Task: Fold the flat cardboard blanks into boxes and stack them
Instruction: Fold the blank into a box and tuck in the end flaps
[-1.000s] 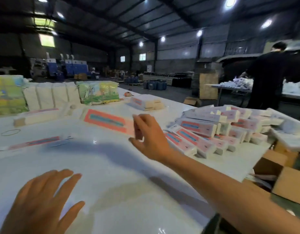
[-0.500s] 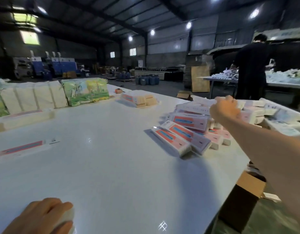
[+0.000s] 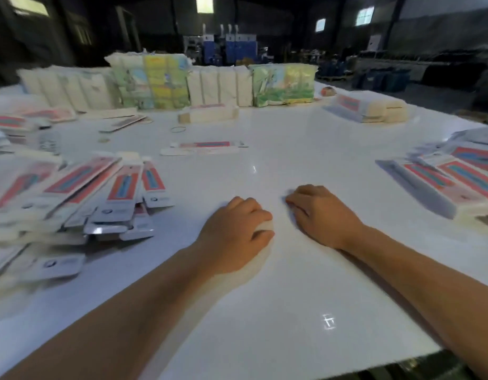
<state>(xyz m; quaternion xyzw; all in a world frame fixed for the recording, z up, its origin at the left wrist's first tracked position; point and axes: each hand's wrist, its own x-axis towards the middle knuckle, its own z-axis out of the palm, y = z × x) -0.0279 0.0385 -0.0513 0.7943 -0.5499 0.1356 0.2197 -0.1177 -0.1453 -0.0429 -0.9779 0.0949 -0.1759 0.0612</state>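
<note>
A fanned pile of flat white blanks (image 3: 81, 193) with red and blue panels lies at the left of the white table (image 3: 264, 311). Folded boxes (image 3: 454, 182) are stacked at the right edge. One single flat blank (image 3: 207, 146) lies further back in the middle. My left hand (image 3: 234, 231) rests on the table with its fingers curled over a small white thing (image 3: 265, 225); what it is cannot be made out. Beside it, apart by a small gap, my right hand (image 3: 322, 215) rests with fingers loosely bent, tips on the table, holding nothing I can see.
Along the back stand white bundles (image 3: 218, 85) and colourful wrapped packs (image 3: 155, 83). A short box stack (image 3: 366, 106) sits at the back right. A rubber band (image 3: 178, 129) lies near more blanks (image 3: 7, 124) at the far left. The table's near edge runs lower right.
My right hand has come back from the folded boxes at the right to the table's middle. The view has swung left, and my left hand now lies beside the right.
</note>
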